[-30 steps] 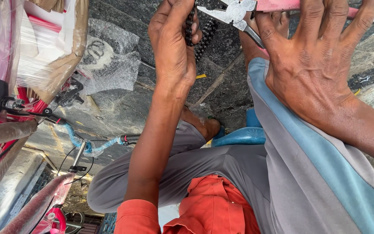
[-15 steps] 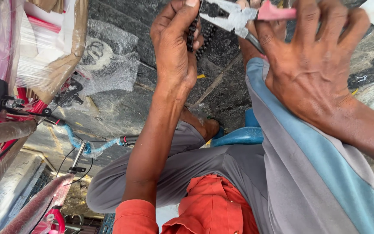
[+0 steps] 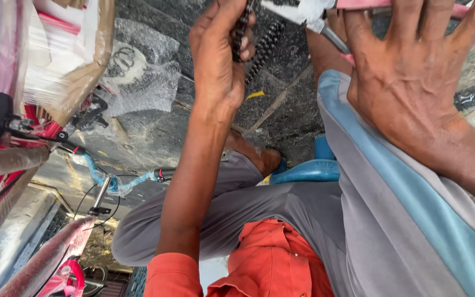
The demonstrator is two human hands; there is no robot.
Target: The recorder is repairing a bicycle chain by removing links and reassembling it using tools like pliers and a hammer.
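The left hand [image 3: 218,66] pinches a black chain [image 3: 259,47] at the top of the view; it hangs slantwise over the dark stone floor [image 3: 287,118]. The right hand [image 3: 408,71] grips pink-handled pliers [image 3: 314,14], jaws pointing left at the chain. A plastic-wrapped box [image 3: 56,60] lies left.

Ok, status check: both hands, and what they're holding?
Left hand pinching black chain. Right hand gripping pink-handled pliers, jaws at the chain. Nothing in the way.
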